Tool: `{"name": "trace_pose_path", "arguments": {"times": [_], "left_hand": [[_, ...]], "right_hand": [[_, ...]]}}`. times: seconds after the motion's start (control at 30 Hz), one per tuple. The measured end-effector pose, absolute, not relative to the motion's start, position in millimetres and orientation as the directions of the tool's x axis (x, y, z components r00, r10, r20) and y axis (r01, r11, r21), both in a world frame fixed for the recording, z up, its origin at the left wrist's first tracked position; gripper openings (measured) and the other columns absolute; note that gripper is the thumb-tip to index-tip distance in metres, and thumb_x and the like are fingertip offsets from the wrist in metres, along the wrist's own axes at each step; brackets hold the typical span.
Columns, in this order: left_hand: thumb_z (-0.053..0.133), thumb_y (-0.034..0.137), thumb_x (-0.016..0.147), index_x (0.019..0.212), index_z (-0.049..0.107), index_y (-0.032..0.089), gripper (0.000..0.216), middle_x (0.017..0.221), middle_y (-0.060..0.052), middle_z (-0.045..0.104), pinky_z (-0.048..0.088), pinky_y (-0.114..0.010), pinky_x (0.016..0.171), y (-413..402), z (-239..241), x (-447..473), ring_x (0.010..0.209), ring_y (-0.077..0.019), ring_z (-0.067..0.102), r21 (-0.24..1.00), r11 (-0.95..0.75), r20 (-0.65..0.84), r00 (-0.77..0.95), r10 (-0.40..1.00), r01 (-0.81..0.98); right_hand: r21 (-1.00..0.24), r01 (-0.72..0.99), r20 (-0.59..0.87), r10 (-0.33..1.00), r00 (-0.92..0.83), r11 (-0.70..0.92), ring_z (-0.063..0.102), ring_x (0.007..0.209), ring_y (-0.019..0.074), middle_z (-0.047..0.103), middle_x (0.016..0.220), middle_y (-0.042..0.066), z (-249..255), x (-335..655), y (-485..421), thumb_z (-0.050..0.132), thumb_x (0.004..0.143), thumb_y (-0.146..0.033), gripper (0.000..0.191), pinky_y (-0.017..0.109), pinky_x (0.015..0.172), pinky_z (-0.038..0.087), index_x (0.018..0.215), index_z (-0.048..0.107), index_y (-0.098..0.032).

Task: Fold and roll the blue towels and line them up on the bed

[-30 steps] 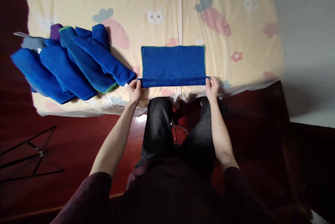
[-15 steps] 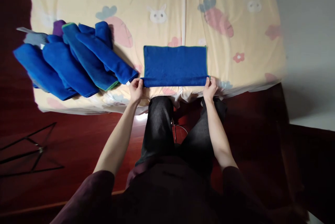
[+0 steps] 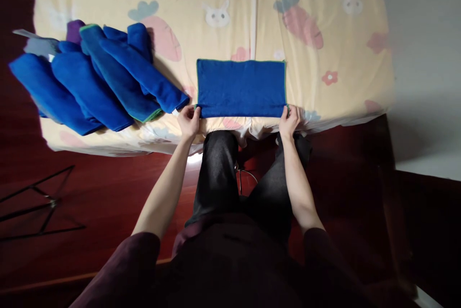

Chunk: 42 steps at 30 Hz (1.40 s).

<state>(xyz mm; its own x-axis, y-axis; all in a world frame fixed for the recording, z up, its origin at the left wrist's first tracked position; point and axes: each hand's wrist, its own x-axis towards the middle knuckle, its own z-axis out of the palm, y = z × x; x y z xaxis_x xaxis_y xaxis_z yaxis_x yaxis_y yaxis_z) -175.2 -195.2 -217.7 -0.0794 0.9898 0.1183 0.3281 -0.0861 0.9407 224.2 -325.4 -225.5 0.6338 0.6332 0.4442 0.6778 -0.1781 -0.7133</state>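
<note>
A blue towel [image 3: 241, 84] with green edging lies flat on the bed in front of me, a wide rectangle. Its near edge is turned over in a narrow strip. My left hand [image 3: 189, 119] pinches the near left corner between thumb and fingers. At the near right corner, my right hand [image 3: 289, 121] grips the towel the same way. Close to my left hand, a heap of rolled or folded blue towels [image 3: 93, 87] reaches nearly to my fingers, with a small white tag showing there.
The bed's cream sheet [image 3: 356, 58] carries rabbit and carrot prints. At the heap's back are a purple cloth [image 3: 74, 31] and a grey cloth [image 3: 41, 45]. A black metal stand [image 3: 46, 202] is on the red floor at left. My knees touch the bed's front edge.
Both hands keep hold of the towel's near corners. The turned strip along the near edge lies a little flatter. The view has shifted slightly.
</note>
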Motion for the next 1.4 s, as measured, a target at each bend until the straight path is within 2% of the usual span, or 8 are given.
{"name": "trace_pose_path", "arguments": {"times": [0.1, 0.27, 0.5, 0.83, 0.93, 1.13, 1.27, 1.4], "left_hand": [[0.08, 0.061, 0.088, 0.101, 0.071, 0.018, 0.046, 0.088, -0.004, 0.068, 0.049, -0.027, 0.072, -195, -217, -174, 0.078, -0.016, 0.063, 0.942, -0.078, 0.116, -0.099, 0.988, 0.327], [0.083, 0.061, 0.085, 0.103, 0.07, 0.019, 0.048, 0.089, -0.004, 0.069, 0.052, -0.027, 0.076, -196, -214, -173, 0.081, -0.0157, 0.065, 0.943, -0.083, 0.126, -0.116, 0.985, 0.322], [0.08, 0.056, 0.088, 0.103, 0.07, 0.019, 0.041, 0.088, -0.004, 0.069, 0.053, -0.027, 0.076, -200, -205, -171, 0.08, -0.0156, 0.066, 0.914, -0.069, 0.127, -0.121, 0.984, 0.399], [0.077, 0.044, 0.094, 0.105, 0.07, 0.018, 0.029, 0.091, -0.004, 0.068, 0.052, -0.029, 0.078, -202, -211, -169, 0.081, -0.0161, 0.064, 0.868, -0.088, 0.175, -0.136, 0.975, 0.49], [0.074, 0.041, 0.095, 0.106, 0.071, 0.018, 0.026, 0.095, -0.006, 0.07, 0.053, -0.029, 0.079, -202, -212, -169, 0.083, -0.0168, 0.064, 0.855, -0.107, 0.196, -0.126, 0.973, 0.508], [0.069, 0.04, 0.1, 0.12, 0.068, 0.018, 0.029, 0.113, -0.01, 0.067, 0.055, -0.034, 0.087, -207, -210, -167, 0.09, -0.0188, 0.065, 0.83, -0.194, 0.286, -0.1, 0.953, 0.523], [0.067, 0.034, 0.1, 0.111, 0.07, 0.019, 0.019, 0.117, -0.012, 0.066, 0.056, -0.036, 0.087, -210, -207, -163, 0.096, -0.0213, 0.067, 0.815, -0.218, 0.333, -0.126, 0.934, 0.537], [0.061, 0.028, 0.101, 0.102, 0.073, 0.02, 0.015, 0.115, -0.012, 0.072, 0.058, -0.038, 0.091, -213, -202, -160, 0.11, -0.0248, 0.069, 0.804, -0.215, 0.327, -0.11, 0.939, 0.555]], "right_hand": [[-0.756, 0.621, 0.38, 0.635, 0.673, -0.206, 0.066, 0.107, 0.0344, 0.07, 0.096, 0.015, -221, 224, -327, 0.055, 0.107, -0.044, 0.029, 0.058, 0.111, 0.054, 0.097, 0.071, -0.023], [-0.768, 0.595, 0.357, 0.612, 0.706, -0.239, 0.063, 0.103, 0.0322, 0.068, 0.093, 0.012, -218, 224, -327, 0.06, 0.102, -0.038, 0.018, 0.053, 0.106, 0.055, 0.095, 0.07, -0.024], [-0.704, 0.635, 0.351, 0.621, 0.701, -0.318, 0.062, 0.1, 0.028, 0.069, 0.093, 0.009, -213, 222, -326, 0.059, 0.102, -0.031, 0.014, 0.047, 0.103, 0.055, 0.096, 0.069, -0.023], [-0.676, 0.673, 0.399, 0.619, 0.676, -0.3, 0.063, 0.099, 0.0279, 0.068, 0.093, 0.009, -217, 223, -326, 0.059, 0.104, -0.032, 0.016, 0.046, 0.101, 0.055, 0.096, 0.07, -0.023], [-0.678, 0.679, 0.415, 0.616, 0.669, -0.281, 0.064, 0.095, 0.0264, 0.067, 0.092, 0.008, -217, 223, -326, 0.061, 0.103, -0.032, 0.016, 0.043, 0.096, 0.057, 0.097, 0.072, -0.022], [-0.745, 0.608, 0.343, 0.624, 0.702, -0.275, 0.066, 0.087, 0.022, 0.067, 0.096, 0.008, -216, 221, -325, 0.06, 0.104, -0.031, 0.017, 0.038, 0.089, 0.06, 0.1, 0.072, -0.021], [-0.702, 0.658, 0.411, 0.6, 0.686, -0.271, 0.066, 0.085, 0.0209, 0.067, 0.098, 0.009, -216, 223, -326, 0.062, 0.103, -0.03, 0.015, 0.038, 0.09, 0.062, 0.104, 0.074, -0.021], [-0.631, 0.749, 0.522, 0.605, 0.602, -0.202, 0.07, 0.097, 0.0234, 0.069, 0.103, 0.01, -216, 225, -327, 0.058, 0.102, -0.023, 0.022, 0.041, 0.094, 0.063, 0.101, 0.08, -0.022]]}}
